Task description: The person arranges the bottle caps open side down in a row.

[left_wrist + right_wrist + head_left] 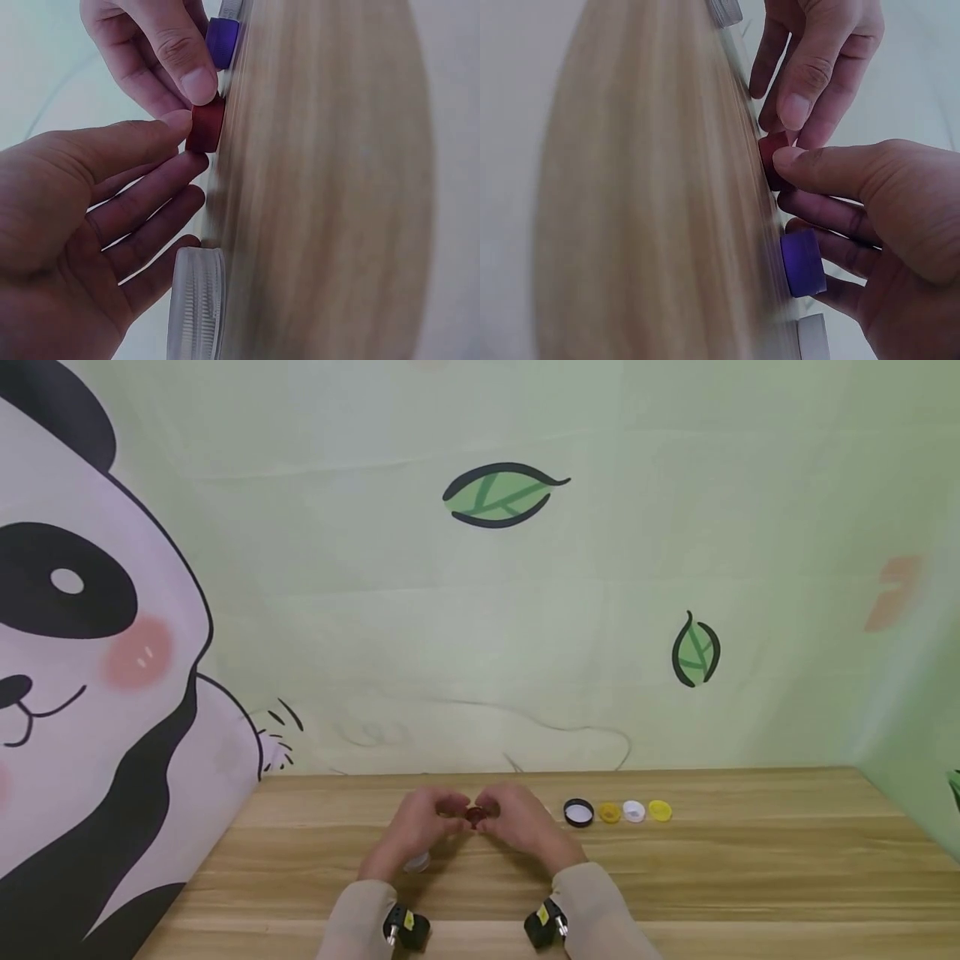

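Observation:
Close together over the wooden table, my left hand and right hand hold a small dark red bottle cap between them. In the left wrist view, the left thumb and index finger meet the near side of the red cap, its other fingers spread loosely. The right thumb presses the cap's edge in the right wrist view, index finger beneath. A purple cap stands beside the right hand's lower fingers. Near the left little finger is a clear ribbed lid, partly covered by the left forearm in the head view.
Right of the hands lies a row: a black-rimmed lid with a white inside, a dark yellow cap, a white cap and a bright yellow cap. A printed panda backdrop rises behind the table.

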Demonstrator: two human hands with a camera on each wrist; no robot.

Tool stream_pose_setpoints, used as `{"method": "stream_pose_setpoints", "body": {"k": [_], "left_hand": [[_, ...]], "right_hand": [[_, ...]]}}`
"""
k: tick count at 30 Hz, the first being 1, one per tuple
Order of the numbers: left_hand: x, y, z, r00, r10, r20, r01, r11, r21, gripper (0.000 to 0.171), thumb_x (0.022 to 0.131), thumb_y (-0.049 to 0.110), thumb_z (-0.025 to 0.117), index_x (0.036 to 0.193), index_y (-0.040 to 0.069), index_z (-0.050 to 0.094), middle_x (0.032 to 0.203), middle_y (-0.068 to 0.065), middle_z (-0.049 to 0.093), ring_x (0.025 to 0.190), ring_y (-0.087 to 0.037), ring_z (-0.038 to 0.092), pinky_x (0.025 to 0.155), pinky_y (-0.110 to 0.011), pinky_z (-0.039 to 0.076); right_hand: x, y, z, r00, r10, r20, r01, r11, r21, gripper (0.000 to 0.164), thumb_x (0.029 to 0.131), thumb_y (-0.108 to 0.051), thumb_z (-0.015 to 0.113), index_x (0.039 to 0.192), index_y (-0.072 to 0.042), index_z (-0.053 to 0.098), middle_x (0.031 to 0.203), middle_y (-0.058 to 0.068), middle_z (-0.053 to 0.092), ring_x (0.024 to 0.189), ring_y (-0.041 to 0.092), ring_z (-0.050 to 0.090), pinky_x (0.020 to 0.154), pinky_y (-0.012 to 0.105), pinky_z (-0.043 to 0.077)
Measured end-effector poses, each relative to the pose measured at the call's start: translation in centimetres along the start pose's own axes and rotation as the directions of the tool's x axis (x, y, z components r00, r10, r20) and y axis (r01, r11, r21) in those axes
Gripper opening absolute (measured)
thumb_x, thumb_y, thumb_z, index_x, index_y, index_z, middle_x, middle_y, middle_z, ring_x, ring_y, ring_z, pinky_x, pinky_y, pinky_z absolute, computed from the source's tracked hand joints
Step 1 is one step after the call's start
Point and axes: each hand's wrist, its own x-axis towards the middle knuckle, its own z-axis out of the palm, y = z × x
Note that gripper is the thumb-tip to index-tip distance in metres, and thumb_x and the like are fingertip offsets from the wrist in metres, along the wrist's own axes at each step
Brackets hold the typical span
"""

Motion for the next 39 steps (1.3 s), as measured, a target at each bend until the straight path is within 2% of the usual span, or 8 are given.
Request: {"method": "stream_pose_setpoints", "body": {"k": [5, 12, 21, 30, 34, 39], "left_hand": [[-0.1, 0.2, -0.1, 1.000, 0.009, -0.003, -0.009, 1.000, -0.005, 0.029, 0.087, 0.001, 0.084, 0.115, -0.004, 0.076, 0.108, -0.014, 0.079, 0.105, -0.033, 0.074, 0.095, -0.051, 0.057], [-0.5, 0.4, -0.6, 1.000, -0.014, -0.017, 0.014, 1.000, -0.012, 0.029, 0.088, -0.001, 0.081, 0.117, 0.002, 0.078, 0.115, -0.012, 0.078, 0.111, -0.033, 0.071, 0.096, -0.050, 0.058], [-0.6, 0.0, -1.1, 0.997, 0.026, -0.078, -0.025, 1.000, 0.010, 0.024, 0.088, -0.001, 0.084, 0.110, 0.009, 0.082, 0.109, -0.004, 0.079, 0.110, -0.031, 0.070, 0.092, -0.048, 0.060], [-0.6, 0.2, -1.2, 0.991, 0.084, -0.107, -0.083, 0.996, 0.022, 0.016, 0.089, 0.006, 0.086, 0.103, 0.012, 0.082, 0.101, 0.001, 0.080, 0.102, -0.025, 0.072, 0.085, -0.041, 0.062], [-0.8, 0.4, -1.2, 0.990, 0.089, -0.111, -0.086, 0.996, 0.028, 0.014, 0.090, 0.010, 0.086, 0.103, 0.012, 0.082, 0.102, 0.001, 0.080, 0.101, -0.024, 0.073, 0.084, -0.041, 0.062], [-1.0, 0.8, -1.3, 0.993, 0.059, -0.106, -0.057, 0.998, 0.022, 0.013, 0.092, 0.014, 0.085, 0.105, 0.013, 0.082, 0.104, 0.001, 0.079, 0.103, -0.024, 0.072, 0.086, -0.042, 0.062]], "right_hand": [[0.0, -0.2, 0.1, 1.000, -0.004, -0.013, 0.004, 1.000, 0.002, 0.011, 0.092, -0.003, 0.081, 0.101, -0.005, 0.076, 0.094, 0.004, 0.076, 0.092, 0.021, 0.069, 0.089, 0.045, 0.056], [0.1, -0.7, 0.0, 0.999, 0.041, 0.002, -0.041, 0.998, 0.042, 0.010, 0.097, -0.009, 0.078, 0.107, -0.010, 0.078, 0.103, 0.000, 0.076, 0.102, 0.019, 0.069, 0.096, 0.046, 0.055], [-0.1, -1.0, -0.3, 0.999, 0.000, -0.039, 0.002, 0.998, 0.063, 0.011, 0.100, -0.012, 0.076, 0.110, -0.012, 0.079, 0.107, -0.001, 0.077, 0.112, 0.022, 0.069, 0.103, 0.049, 0.052], [-0.9, -1.1, -0.5, 0.995, 0.002, -0.103, 0.009, 0.993, 0.114, 0.007, 0.102, -0.015, 0.074, 0.107, -0.016, 0.079, 0.105, -0.006, 0.077, 0.102, 0.015, 0.067, 0.087, 0.039, 0.056], [-1.3, -1.1, -0.6, 0.992, -0.016, -0.128, 0.033, 0.991, 0.133, 0.009, 0.100, -0.012, 0.076, 0.108, -0.012, 0.078, 0.106, -0.002, 0.077, 0.105, 0.020, 0.068, 0.089, 0.044, 0.057], [-1.6, -1.1, -0.6, 0.988, -0.019, -0.153, 0.045, 0.984, 0.172, 0.016, 0.097, -0.008, 0.078, 0.113, -0.009, 0.077, 0.112, 0.003, 0.076, 0.111, 0.027, 0.067, 0.092, 0.049, 0.057]]}}
